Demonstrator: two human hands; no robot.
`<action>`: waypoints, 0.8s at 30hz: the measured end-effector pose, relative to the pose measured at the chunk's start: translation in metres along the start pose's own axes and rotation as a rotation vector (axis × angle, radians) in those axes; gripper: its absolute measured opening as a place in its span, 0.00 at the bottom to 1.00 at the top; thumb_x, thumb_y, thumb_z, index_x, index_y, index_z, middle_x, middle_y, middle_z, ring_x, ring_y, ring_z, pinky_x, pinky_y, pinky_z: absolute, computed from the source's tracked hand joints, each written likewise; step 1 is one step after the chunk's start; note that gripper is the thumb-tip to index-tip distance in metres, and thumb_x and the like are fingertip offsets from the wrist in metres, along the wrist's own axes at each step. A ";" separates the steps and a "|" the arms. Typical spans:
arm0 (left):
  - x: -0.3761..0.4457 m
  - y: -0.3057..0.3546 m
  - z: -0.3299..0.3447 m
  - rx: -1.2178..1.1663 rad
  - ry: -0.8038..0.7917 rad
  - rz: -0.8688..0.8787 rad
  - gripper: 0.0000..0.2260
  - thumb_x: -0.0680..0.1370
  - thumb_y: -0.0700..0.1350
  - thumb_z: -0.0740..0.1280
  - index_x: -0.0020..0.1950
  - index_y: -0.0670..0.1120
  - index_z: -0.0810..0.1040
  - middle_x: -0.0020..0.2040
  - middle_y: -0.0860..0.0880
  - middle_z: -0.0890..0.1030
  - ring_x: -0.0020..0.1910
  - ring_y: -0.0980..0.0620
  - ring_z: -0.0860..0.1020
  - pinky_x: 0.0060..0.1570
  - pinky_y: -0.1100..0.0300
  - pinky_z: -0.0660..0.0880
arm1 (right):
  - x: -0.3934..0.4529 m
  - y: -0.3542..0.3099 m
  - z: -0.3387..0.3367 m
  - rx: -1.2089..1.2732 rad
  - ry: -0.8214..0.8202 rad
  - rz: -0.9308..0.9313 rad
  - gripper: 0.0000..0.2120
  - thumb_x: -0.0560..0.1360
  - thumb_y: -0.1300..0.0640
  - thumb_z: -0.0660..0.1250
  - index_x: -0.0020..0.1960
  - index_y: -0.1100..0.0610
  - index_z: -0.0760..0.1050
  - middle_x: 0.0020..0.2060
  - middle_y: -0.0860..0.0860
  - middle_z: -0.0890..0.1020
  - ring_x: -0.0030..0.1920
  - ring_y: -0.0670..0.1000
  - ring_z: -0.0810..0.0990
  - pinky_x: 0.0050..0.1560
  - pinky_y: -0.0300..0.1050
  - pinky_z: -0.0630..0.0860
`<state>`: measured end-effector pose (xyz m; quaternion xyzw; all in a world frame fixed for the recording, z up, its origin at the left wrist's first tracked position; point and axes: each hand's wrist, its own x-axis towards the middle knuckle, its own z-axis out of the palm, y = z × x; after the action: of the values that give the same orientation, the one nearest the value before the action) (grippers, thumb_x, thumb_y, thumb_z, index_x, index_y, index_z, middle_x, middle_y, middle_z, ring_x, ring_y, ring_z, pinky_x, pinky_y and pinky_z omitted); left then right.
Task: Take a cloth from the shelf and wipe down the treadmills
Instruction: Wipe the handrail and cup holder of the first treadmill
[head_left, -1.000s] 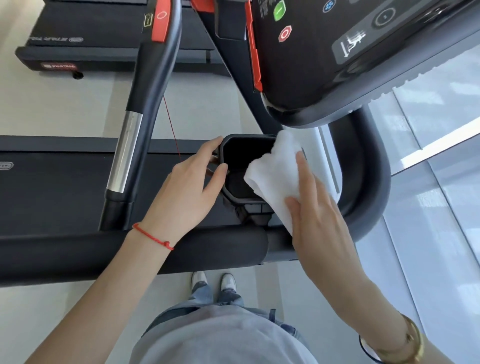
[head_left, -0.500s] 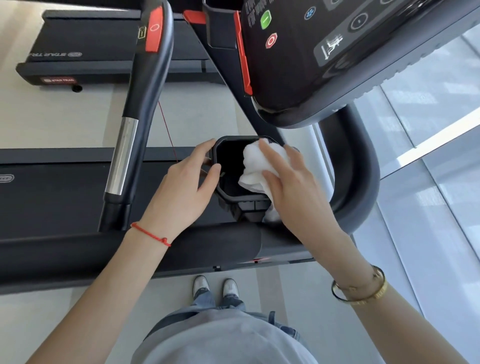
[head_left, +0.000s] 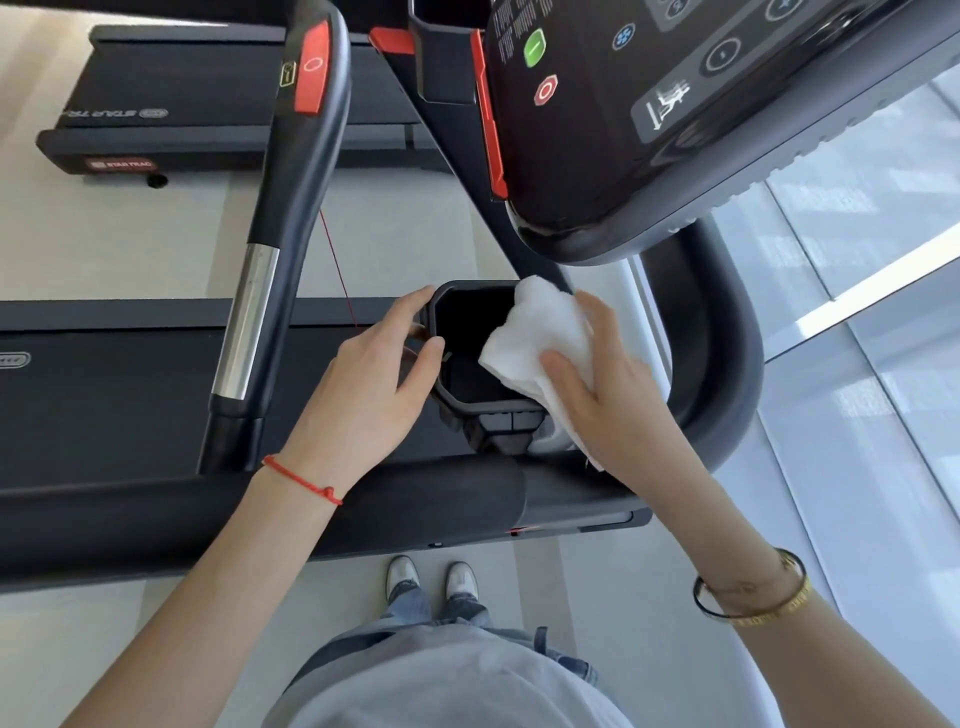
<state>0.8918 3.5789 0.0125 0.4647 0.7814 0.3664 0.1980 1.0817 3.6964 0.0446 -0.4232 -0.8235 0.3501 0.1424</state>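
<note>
A black treadmill fills the view, with its console (head_left: 675, 119) above and a black cup holder (head_left: 467, 379) below it. My left hand (head_left: 374, 395) grips the cup holder's left rim, thumb over the edge. My right hand (head_left: 608, 384) presses a white cloth (head_left: 540, 343) against the holder's right rim, the cloth draped over the edge and hanging down its outer side. The holder's inside is dark and I cannot see its bottom.
A black handlebar (head_left: 291, 234) with a silver grip and a red button rises at the left. The padded front bar (head_left: 363, 509) runs across below my hands. A second treadmill deck (head_left: 208, 104) lies beyond. Glass wall and floor (head_left: 857, 364) sit to the right.
My right hand went into the cup holder with the bunched cloth, then came back to the right rim with the cloth spread out. My left hand kept its grip on the left rim.
</note>
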 end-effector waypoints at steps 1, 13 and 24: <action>0.000 0.000 0.000 -0.002 0.001 -0.001 0.22 0.81 0.55 0.58 0.76 0.60 0.62 0.57 0.56 0.78 0.52 0.56 0.78 0.53 0.60 0.74 | 0.002 0.001 0.000 0.033 0.009 0.058 0.21 0.81 0.47 0.60 0.71 0.46 0.59 0.52 0.48 0.79 0.46 0.43 0.79 0.40 0.34 0.71; -0.002 0.005 -0.003 -0.009 0.003 -0.010 0.22 0.81 0.55 0.58 0.76 0.60 0.62 0.55 0.58 0.77 0.50 0.57 0.79 0.54 0.54 0.78 | -0.006 -0.019 0.004 -0.145 0.185 0.026 0.16 0.82 0.51 0.56 0.68 0.51 0.58 0.55 0.53 0.73 0.36 0.54 0.73 0.32 0.36 0.63; -0.004 0.008 -0.004 -0.005 0.001 -0.012 0.23 0.81 0.56 0.57 0.77 0.58 0.63 0.58 0.54 0.78 0.53 0.54 0.79 0.57 0.52 0.78 | 0.002 -0.018 -0.003 -0.085 0.255 -0.086 0.16 0.79 0.57 0.65 0.65 0.47 0.76 0.57 0.47 0.78 0.54 0.47 0.75 0.54 0.37 0.69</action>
<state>0.8953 3.5761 0.0210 0.4592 0.7833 0.3675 0.2013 1.0713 3.6925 0.0596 -0.4341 -0.8303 0.2519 0.2425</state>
